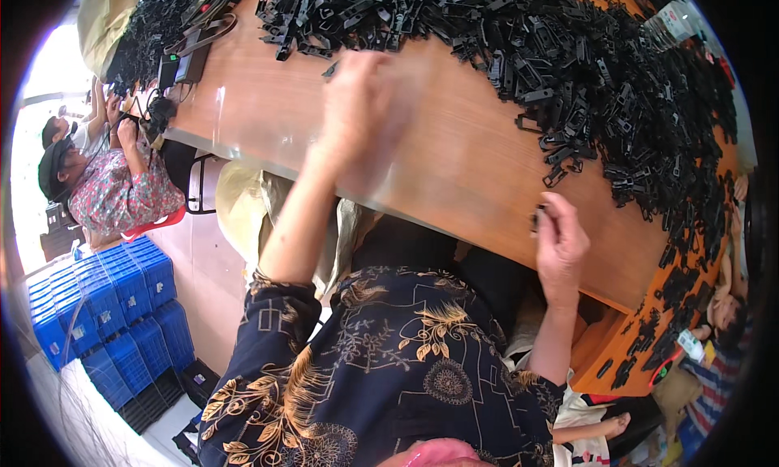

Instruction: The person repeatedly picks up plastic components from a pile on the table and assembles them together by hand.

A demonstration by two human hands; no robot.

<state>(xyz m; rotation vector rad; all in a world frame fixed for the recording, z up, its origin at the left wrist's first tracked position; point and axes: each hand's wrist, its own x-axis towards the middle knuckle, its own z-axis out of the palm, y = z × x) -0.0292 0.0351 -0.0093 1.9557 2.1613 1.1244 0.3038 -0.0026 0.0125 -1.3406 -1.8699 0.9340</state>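
Note:
My left hand is over the wooden table, just short of the heap of black plastic parts. Its fingers are curled and partly blurred, and a small black plastic part shows at their left edge. Lower on the right, near the table's front edge, my right hand pinches another small black plastic part between thumb and fingers. The fingers hide much of that part. Between my hands lies the bare wooden tabletop.
The heap curves along the table's far and right sides. Blue plastic crates are stacked at the lower left. A person in a flowered shirt sits at left; another person in stripes is at right. A pale sack hangs beside the table.

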